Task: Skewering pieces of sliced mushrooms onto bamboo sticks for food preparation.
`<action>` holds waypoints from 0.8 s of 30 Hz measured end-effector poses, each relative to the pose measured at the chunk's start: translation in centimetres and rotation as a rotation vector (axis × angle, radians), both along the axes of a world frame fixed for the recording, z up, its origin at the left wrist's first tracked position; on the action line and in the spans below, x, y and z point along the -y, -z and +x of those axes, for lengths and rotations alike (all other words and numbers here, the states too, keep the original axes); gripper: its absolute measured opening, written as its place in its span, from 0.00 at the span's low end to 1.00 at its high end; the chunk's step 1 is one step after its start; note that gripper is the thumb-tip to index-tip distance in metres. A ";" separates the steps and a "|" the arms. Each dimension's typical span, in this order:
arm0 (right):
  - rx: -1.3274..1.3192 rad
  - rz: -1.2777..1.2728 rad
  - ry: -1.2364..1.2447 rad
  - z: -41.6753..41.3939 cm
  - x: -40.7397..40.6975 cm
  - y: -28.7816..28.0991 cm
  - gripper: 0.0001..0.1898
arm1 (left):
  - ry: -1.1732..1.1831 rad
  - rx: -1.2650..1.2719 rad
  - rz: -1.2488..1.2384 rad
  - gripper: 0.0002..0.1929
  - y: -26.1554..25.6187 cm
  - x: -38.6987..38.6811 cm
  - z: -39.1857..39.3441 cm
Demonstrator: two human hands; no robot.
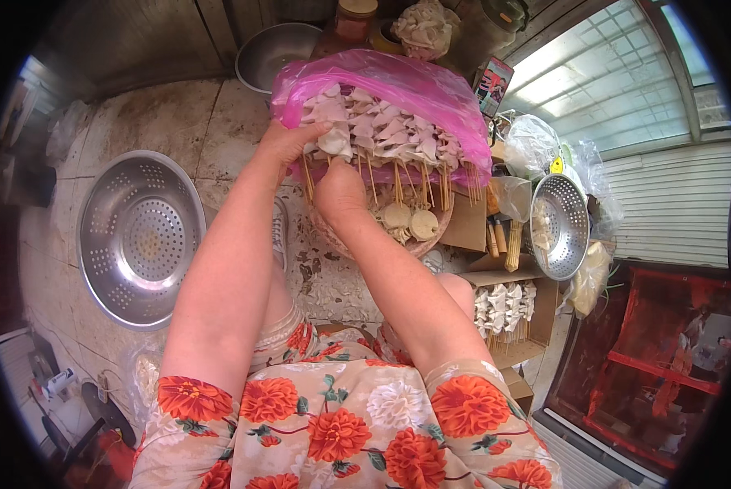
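Observation:
Many skewers of folded pale food pieces (390,125) lie in rows inside a pink plastic bag (371,67), their bamboo sticks (397,183) pointing towards me. My left hand (289,143) holds the left end of the rows, its thumb on a white piece. Just right of it, my right hand (341,186) is closed around the stick end of a skewer there; the stick inside the fist is mostly hidden. Below the bag, round pale discs (423,225) and scraps lie in a round basin (445,226), partly covered by my right forearm.
A large steel colander (139,241) stands on the tiled floor at left. At right are a smaller colander (576,226), a cardboard box (543,330) of skewers, a bundle of sticks (514,244) and plastic bags. A steel bowl (277,52) and a phone (494,85) stand behind.

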State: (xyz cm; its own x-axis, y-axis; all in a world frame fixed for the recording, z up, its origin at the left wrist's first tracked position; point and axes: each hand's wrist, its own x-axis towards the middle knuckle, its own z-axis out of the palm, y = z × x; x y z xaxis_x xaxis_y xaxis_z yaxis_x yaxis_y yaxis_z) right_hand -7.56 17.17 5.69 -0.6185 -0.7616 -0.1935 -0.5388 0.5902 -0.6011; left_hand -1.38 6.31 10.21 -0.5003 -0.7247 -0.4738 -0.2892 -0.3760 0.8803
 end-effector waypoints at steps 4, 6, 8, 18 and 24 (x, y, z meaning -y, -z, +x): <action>0.023 -0.012 -0.026 0.3 0.3 0.8 0.12 | -0.151 -0.079 -0.246 0.23 6.2 1.5 -1.1; 0.032 0.002 -0.021 0.2 -0.2 0.9 0.12 | -0.133 -0.023 -0.318 0.20 6.9 1.3 -1.5; 0.058 0.003 -0.067 -0.7 -1.2 0.8 0.13 | -0.078 0.036 -0.436 0.18 6.7 1.1 -2.1; 0.071 -0.023 -0.170 -14.6 -19.4 -8.4 0.22 | 0.025 0.059 -0.085 0.25 3.2 0.8 -0.8; 0.222 0.013 0.848 -20.6 -45.6 -0.3 0.17 | 0.104 0.112 -0.021 0.26 3.5 2.2 -0.3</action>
State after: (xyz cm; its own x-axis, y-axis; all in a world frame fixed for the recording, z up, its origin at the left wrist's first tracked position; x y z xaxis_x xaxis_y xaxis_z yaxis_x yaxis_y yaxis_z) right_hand -28.17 62.79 6.01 -0.9222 -0.0588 -0.3821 0.2136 0.7463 -0.6304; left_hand -1.63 4.11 6.69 -0.5178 -0.6819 -0.5167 -0.4228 -0.3211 0.8474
